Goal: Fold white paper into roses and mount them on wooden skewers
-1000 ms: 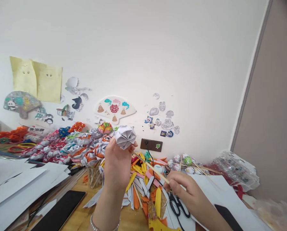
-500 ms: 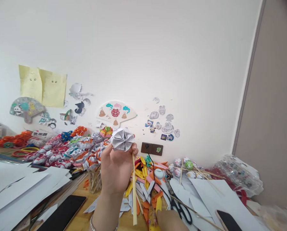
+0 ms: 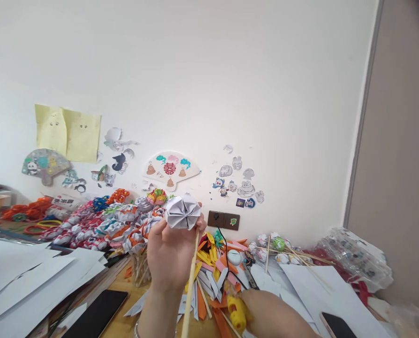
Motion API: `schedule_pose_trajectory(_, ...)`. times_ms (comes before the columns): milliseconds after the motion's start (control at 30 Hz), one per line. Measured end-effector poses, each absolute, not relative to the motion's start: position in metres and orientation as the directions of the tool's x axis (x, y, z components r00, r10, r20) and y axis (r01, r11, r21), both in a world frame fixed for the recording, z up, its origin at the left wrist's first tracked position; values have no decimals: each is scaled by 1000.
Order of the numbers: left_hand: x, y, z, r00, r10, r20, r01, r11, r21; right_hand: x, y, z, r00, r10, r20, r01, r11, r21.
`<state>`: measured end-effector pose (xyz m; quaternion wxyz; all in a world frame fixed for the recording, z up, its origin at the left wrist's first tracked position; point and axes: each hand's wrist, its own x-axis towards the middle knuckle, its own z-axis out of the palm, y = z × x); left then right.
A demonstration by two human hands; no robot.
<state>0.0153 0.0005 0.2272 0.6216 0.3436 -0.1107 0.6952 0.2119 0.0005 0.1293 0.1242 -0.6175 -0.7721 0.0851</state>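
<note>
Against a white wall (image 3: 283, 84) dotted with small cut-out stickers, a wooden table (image 3: 122, 281) lies crowded with paper craft pieces. Raised before the wall, a person's left hand (image 3: 172, 258) pinches a white ball of pleated, folded paper (image 3: 183, 212) between thumb and fingers. One long pale wooden stick (image 3: 191, 281) slants down from those same fingers to the picture's lower edge. Lower and nearer, the right hand (image 3: 263, 307), blurred, is at a bright yellow tool with a rounded body (image 3: 236, 312); its fingers are largely hidden, and how far they are closed cannot be told.

Beneath the hands spreads a heap of folded yellow, orange, pink and white paper strips (image 3: 209, 265), crossed by a thin black cord (image 3: 226, 249) from a dark brown wall socket (image 3: 224, 220). To the left lie a black phone (image 3: 96, 312), loose white paper sheets (image 3: 43, 291) and, farther back, a mound of multicoloured folded paper pieces (image 3: 114, 218). At right, a second phone (image 3: 338, 325) rests near crumpled clear plastic packaging (image 3: 359, 260). Above, a white fan-shaped panel with a red emblem (image 3: 174, 170) hangs well to the right of two yellow paper sheets (image 3: 84, 141).
</note>
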Motion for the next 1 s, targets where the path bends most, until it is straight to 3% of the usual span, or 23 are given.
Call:
schedule_pose_trajectory(133, 16, -2, 228, 17, 800, 600, -936, -198, 290, 227, -21, 168, -217, 945, 244, 884, 297, -362)
schedule_pose_trajectory(300, 22, -2, 230, -14, 824, 566, -905, -251, 343, 240, -31, 190, -39, 880, 473, 840, 285, -461)
schedule_pose_trajectory(467, 34, 3, 227, 54, 818, 573, -872, -241, 427, 236, -38, 184, 199, 646, 737, 637, 486, -598)
schedule_pose_trajectory(567, 41, 5, 223, 117, 817, 564, -875, -184, 448, 221, -44, 181, 312, 558, 769, 525, 573, -629)
schedule_pose_trajectory(667, 48, 3, 222, 172, 807, 565, -882, -129, 453, 205, -50, 182, 278, 478, 833, 520, 654, -549)
schedule_pose_trajectory(833, 57, -7, 225, 237, 813, 532, -886, -44, 462, 195, -59, 186, 59, 434, 899, 552, 736, -392)
schedule_pose_trajectory(1000, 61, -9, 224, 268, 810, 522, -890, 1, 455, 194, -62, 186, 79, 389, 918, 599, 717, -356)
